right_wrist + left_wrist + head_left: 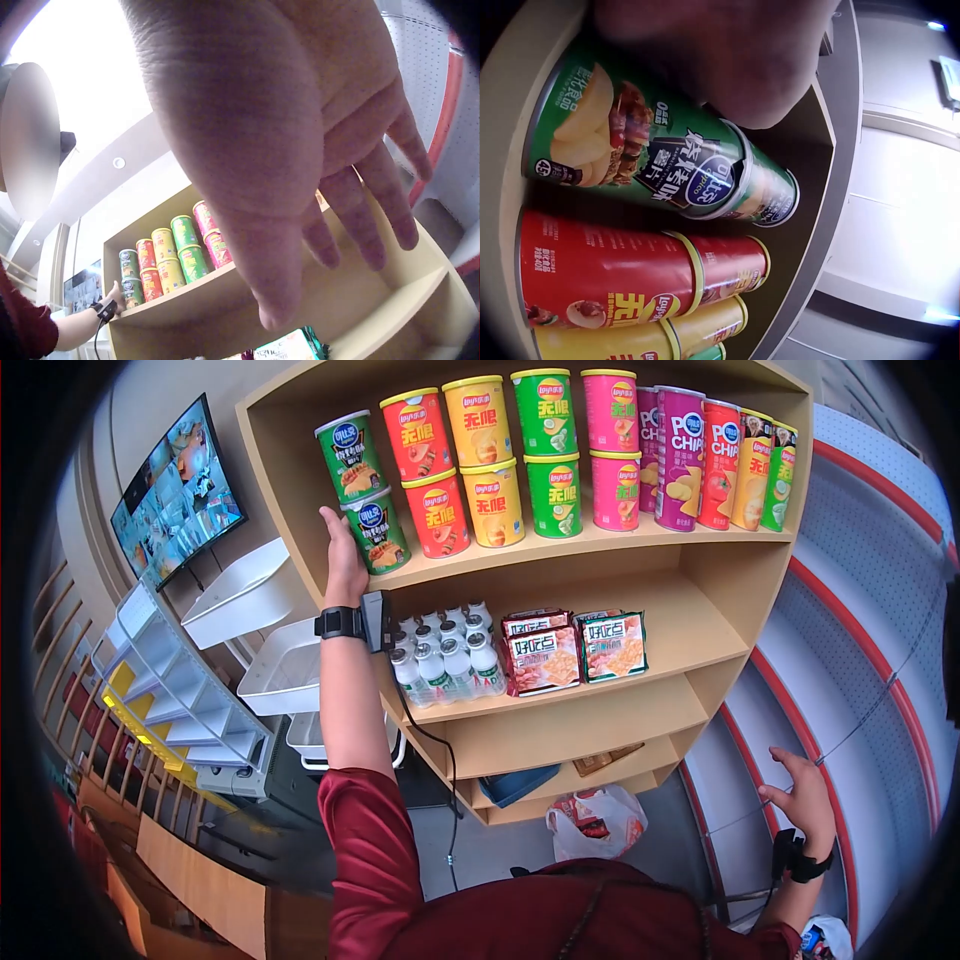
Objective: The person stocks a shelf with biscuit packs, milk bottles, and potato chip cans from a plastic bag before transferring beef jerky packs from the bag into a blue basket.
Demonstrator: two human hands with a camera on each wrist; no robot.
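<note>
On the top shelf (pixel 470 565), my left hand (pixel 345 560) rests against the left side of the lower green chip canister (pixel 381 538), its fingers pointing up. A second green chip canister (pixel 350 457) is stacked on that one. The left wrist view shows the heel of the hand (pixel 720 60) overlapping the green canister (pixel 622 142), with the fingers hidden. Low on the right, my right hand (pixel 803 800) hangs in the air holding nothing. Its fingers are spread and relaxed in the right wrist view, in front of the shelf.
Stacked red canisters (pixel 437 515) stand beside the green ones, followed by yellow, green, pink and tall slim ones. Below are white bottles (pixel 428 662) and snack packs (pixel 613 647). A plastic bag (pixel 597 822) sits on the floor. White racks (pixel 800 690) stand right, white bins (pixel 240 595) left.
</note>
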